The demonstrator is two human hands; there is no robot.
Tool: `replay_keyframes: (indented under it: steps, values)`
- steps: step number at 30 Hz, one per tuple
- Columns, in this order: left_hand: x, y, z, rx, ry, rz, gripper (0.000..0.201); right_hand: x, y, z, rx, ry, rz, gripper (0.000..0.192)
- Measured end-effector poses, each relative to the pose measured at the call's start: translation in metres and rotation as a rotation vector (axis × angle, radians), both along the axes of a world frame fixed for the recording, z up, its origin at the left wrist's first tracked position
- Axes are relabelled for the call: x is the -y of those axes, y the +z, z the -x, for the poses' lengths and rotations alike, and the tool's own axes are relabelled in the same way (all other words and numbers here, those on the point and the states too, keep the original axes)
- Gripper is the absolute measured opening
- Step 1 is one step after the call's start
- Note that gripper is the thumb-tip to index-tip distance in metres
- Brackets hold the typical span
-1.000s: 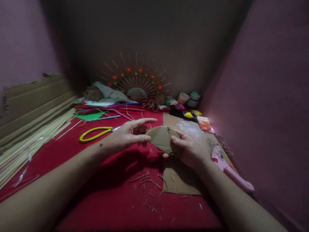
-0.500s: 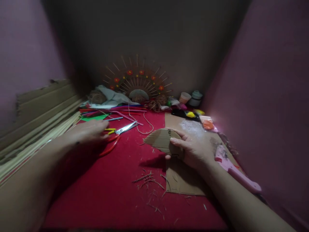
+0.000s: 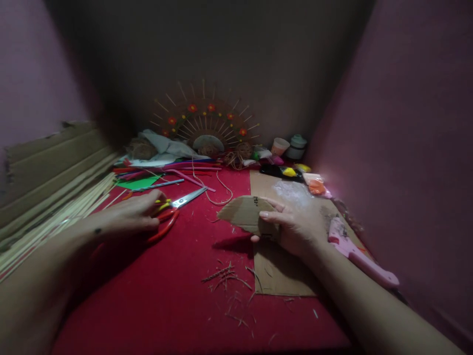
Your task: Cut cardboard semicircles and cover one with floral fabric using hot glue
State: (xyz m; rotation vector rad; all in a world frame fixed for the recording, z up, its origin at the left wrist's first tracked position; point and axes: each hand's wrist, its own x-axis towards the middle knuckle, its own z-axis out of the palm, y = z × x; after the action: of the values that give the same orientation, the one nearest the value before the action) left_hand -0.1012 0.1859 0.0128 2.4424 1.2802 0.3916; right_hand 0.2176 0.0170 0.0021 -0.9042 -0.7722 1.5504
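My right hand (image 3: pixel 293 224) grips a leaf-shaped piece of corrugated cardboard (image 3: pixel 240 212), thumb on top and fingers beneath. Its pointed end faces left, and small dark marks show near its upper edge. To the left, my left hand (image 3: pixel 142 212) has its fingers curled at the handles of the scissors (image 3: pixel 188 198). These have red and yellow handles and metal blades pointing away to the right, lying close together. Part of the handles is hidden behind my fingers. Twine scraps (image 3: pixel 223 276) are scattered on the red surface (image 3: pixel 155 296) in front of me.
A cardboard sheet (image 3: pixel 284 276) lies under my right hand, with a pink glue gun (image 3: pixel 364 259) beside it. Bundled thin sticks (image 3: pixel 74 212) line the left. Behind are colored pipe cleaners (image 3: pixel 177 167), twine balls (image 3: pixel 242 152), a cup (image 3: pixel 280 146) and a flower-decorated fan-shaped piece (image 3: pixel 207 116).
My left hand has closed in on the scissors' handles, and the blades look closer together. The cardboard piece stays in my right hand. The view has shifted slightly.
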Motion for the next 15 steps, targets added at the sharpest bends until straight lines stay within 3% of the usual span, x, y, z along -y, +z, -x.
replay_keyframes:
  steps: [5,10,15]
  values:
    - [0.009,0.018,-0.008,-0.033,0.124,-0.004,0.036,-0.002,-0.003,-0.001,-0.032,0.007,-0.04,0.044]
    - [0.029,0.029,-0.025,0.041,-0.118,0.092,0.031,-0.002,0.0,0.0,-0.007,-0.004,-0.028,0.039]
    - [0.04,0.024,-0.034,0.137,-0.242,0.078,0.034,-0.001,0.0,-0.001,0.019,-0.003,-0.035,0.038]
